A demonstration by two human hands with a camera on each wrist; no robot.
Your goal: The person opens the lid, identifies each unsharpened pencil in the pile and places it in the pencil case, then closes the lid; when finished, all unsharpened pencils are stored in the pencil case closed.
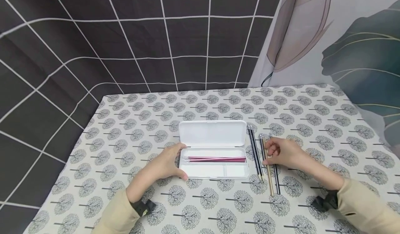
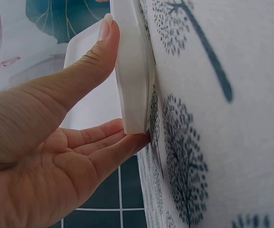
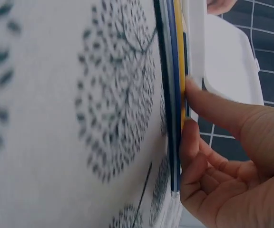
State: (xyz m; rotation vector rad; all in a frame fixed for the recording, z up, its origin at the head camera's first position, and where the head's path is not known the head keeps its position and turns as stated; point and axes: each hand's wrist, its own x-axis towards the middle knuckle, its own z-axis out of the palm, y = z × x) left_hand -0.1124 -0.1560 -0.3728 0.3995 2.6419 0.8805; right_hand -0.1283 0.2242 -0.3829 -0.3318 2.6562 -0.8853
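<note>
A white pencil case [image 1: 203,172] lies with its lid [image 1: 212,133] raised at the back. Several magenta pencils [image 1: 218,159] rest lengthwise in its tray. My left hand [image 1: 167,161] holds the case's left end, thumb at the front corner and fingers at the back; in the left wrist view the thumb [image 2: 92,64] presses the white side wall. To the right of the case, my right hand [image 1: 285,153] pinches a gold pencil [image 1: 270,180] between thumb and fingers. Dark pencils [image 1: 255,152] lie left of it, and another dark pencil [image 1: 277,183] lies on its right.
Under everything is a tablecloth [image 1: 200,206] printed with trees. A dark curtain with white grid lines [image 1: 187,36] hangs behind and along the left. At the right hangs a pale curtain with large leaves [image 1: 359,53]. Dark bands [image 1: 326,201] sit at both wrists.
</note>
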